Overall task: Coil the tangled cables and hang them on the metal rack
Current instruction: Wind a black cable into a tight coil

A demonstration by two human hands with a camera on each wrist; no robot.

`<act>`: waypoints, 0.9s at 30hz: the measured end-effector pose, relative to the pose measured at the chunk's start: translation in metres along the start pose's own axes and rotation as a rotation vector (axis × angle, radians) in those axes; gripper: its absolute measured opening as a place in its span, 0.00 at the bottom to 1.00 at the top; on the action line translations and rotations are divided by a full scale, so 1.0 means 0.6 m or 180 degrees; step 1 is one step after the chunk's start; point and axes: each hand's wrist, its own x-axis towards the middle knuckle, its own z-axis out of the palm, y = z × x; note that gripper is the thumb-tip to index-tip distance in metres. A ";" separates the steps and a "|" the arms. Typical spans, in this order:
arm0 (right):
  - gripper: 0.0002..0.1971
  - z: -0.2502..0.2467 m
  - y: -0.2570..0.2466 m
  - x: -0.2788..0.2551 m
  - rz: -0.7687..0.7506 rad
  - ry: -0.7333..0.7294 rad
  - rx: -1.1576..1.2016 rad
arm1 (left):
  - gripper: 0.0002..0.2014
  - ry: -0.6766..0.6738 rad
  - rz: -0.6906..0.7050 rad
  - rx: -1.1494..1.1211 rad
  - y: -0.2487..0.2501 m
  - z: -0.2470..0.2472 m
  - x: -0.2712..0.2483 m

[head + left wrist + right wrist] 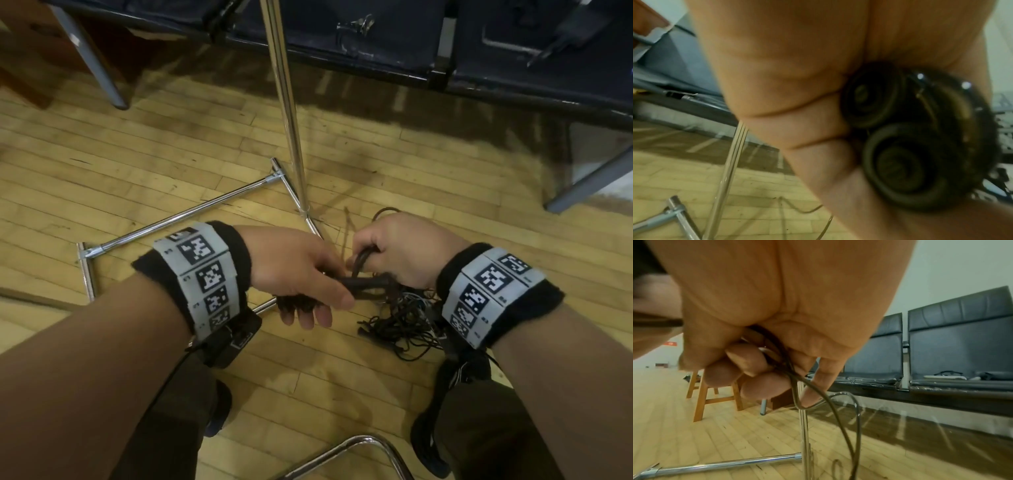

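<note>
Item: cable-coiling, in progress.

Left hand (301,270): grip closed round a coiled bundle (906,142) of dark cable; the left wrist view shows rounded turns packed against the palm. The bundle's long axis runs roughly sideways, from the left hand toward the right hand.

Right hand (400,250): grip closed, fingers (760,386) curled round a thin dark strand (840,418), which leaves the fist and trails down in loose loops. The two hands sit almost touching, the strand bridging them, so the right hand is the nearer one to the free length.

Tangled pile (404,322): loose black cables on the wooden floor (137,171), just below and beside the right hand, on the near side of the metal rack.

Metal rack (286,102): chrome upright and floor-level base bars (191,212), directly beyond both hands. No cable visibly hangs on the part in view.

Judgement: coiling is under way, hanging not yet done. The next wrap likely means the right hand laying strand across the bundle's long axis.

Beyond the rack: dark padded seats (960,344).
</note>
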 end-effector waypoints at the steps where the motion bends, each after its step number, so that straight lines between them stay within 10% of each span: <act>1: 0.05 0.000 -0.005 0.001 0.0034 0.0044 -0.0032 | 0.10 0.0057 -0.0080 0.0227 -0.001 0.006 0.004; 7: 0.05 -0.008 -0.042 -0.011 -0.0091 0.0646 -0.0758 | 0.13 0.0810 -0.0545 0.0935 -0.002 0.013 0.021; 19: 0.07 0.000 -0.030 -0.027 0.0049 0.0765 -0.0031 | 0.08 0.2036 -0.0048 -0.0281 -0.002 -0.020 0.027; 27: 0.14 0.013 -0.008 -0.017 0.0268 0.0154 0.1218 | 0.13 0.1776 0.0561 -0.1179 0.000 -0.011 0.032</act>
